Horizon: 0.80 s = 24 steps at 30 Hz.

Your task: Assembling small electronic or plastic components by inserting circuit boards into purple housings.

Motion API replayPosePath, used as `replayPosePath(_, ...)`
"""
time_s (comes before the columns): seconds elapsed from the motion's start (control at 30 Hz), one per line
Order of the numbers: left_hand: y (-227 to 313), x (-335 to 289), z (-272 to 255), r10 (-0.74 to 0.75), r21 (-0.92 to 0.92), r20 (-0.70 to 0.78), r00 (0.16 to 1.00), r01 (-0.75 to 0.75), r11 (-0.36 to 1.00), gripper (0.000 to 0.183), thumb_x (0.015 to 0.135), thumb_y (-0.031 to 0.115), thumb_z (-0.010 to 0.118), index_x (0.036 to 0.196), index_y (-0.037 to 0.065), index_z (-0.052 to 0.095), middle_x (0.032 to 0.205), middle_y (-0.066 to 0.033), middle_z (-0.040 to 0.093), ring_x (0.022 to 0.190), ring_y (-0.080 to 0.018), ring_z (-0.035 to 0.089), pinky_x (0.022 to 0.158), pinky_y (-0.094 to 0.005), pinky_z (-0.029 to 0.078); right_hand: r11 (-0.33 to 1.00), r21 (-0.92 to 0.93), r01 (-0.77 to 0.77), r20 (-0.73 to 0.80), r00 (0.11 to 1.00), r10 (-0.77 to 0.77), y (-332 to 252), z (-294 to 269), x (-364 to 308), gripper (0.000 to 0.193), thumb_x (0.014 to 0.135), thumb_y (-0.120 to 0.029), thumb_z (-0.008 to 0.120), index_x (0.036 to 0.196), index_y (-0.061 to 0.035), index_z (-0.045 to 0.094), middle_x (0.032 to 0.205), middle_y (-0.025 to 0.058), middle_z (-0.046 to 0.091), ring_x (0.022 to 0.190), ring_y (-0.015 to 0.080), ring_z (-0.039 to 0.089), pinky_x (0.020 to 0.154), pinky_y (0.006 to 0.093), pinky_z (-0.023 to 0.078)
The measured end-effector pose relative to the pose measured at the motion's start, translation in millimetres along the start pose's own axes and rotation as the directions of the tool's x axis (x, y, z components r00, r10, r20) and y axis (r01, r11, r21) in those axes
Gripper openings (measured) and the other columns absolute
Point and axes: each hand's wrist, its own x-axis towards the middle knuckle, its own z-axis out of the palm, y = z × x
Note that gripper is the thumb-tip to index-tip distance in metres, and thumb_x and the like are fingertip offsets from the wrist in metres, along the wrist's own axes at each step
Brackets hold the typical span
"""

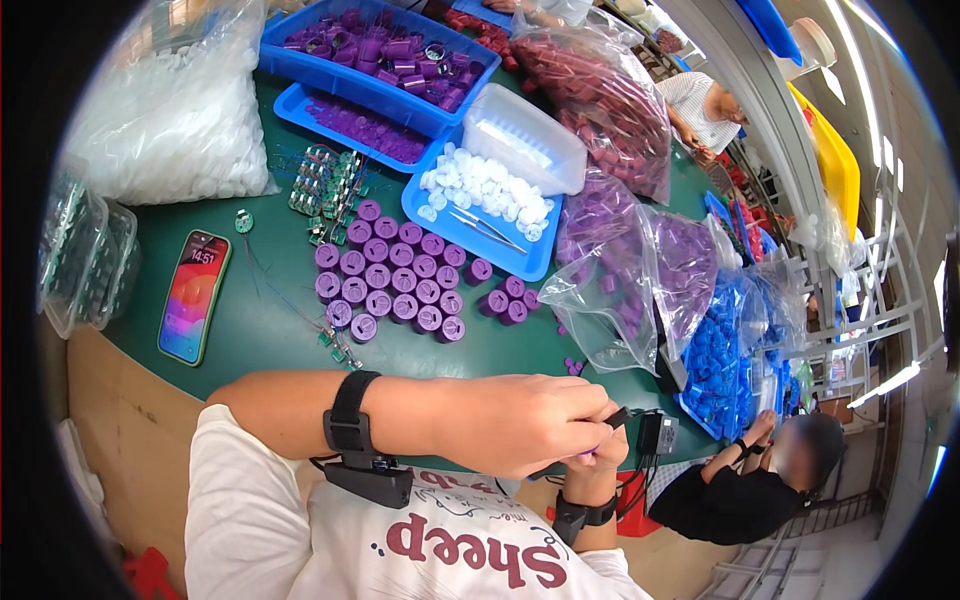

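My left hand (548,422) reaches across from the left and meets my right hand (604,452) at the table's front edge. Both are closed, fingers together. A short black piece (619,418) sticks out at the fingertips, and a sliver of purple shows between the hands; the fingers hide the rest. On the green table (260,345), rows of round purple caps (402,281) stand left of the hands, with a smaller group (513,300) beside them. Several tiny purple pieces (573,367) lie just beyond my left hand.
Behind the caps, a blue tray (415,212) carries white discs (485,185) and tweezers (487,230). A blue bin (300,62) holds purple parts. Circuit boards (325,185), a phone (193,297) and a bag of white parts (170,120) are left. Bagged purple parts (610,250) and a person (735,490) are right.
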Motion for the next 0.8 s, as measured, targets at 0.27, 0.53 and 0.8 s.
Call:
replayPosePath(0.27, -4, -3, 4, -0.061, 0.146, -0.214, 0.975, 0.094, 0.985, 0.017, 0.08, 0.002, 0.061, 0.095, -0.005, 0.058, 0.074, -0.0101, 0.048, 0.062, -0.0244, 0.05, 0.055, -0.0337, 0.043, 0.971, 0.215, -0.103, -0.077, 0.99, 0.122, -1, -4, 2, 0.023, 0.09, -0.011, 0.05, 0.098, 0.0083, 0.057, 0.065, 0.0097, 0.055, 0.039, 0.0058, 0.037, 0.034, 0.0202, 0.025)
replayPosePath(0.53, -2, -3, 6, -0.107, 0.209, -0.3, 0.948, 0.175, 0.962, 0.017, 0.08, 0.005, 0.062, 0.094, -0.004, 0.058, 0.074, -0.011, 0.047, 0.062, -0.0253, 0.05, 0.055, -0.0347, 0.043, 0.973, 0.212, -0.088, -0.063, 0.993, 0.103, -1, 3, 14, 0.023, 0.091, -0.015, 0.048, 0.089, 0.0069, 0.055, 0.06, 0.0052, 0.049, 0.04, 0.006, 0.035, 0.034, 0.0198, 0.025)
replayPosePath(0.8, -1, -2, 2, -0.072, 0.169, -0.235, 0.969, 0.114, 0.979, 0.015, 0.078, 0.004, 0.061, 0.092, -0.003, 0.059, 0.072, -0.0099, 0.042, 0.062, -0.0253, 0.048, 0.056, -0.0352, 0.041, 0.916, 0.361, -0.178, 0.044, 0.984, 0.174, -6, 0, 12, 0.023, 0.091, -0.012, 0.048, 0.099, 0.0083, 0.054, 0.059, 0.0021, 0.048, 0.041, 0.0043, 0.036, 0.036, 0.0186, 0.026)
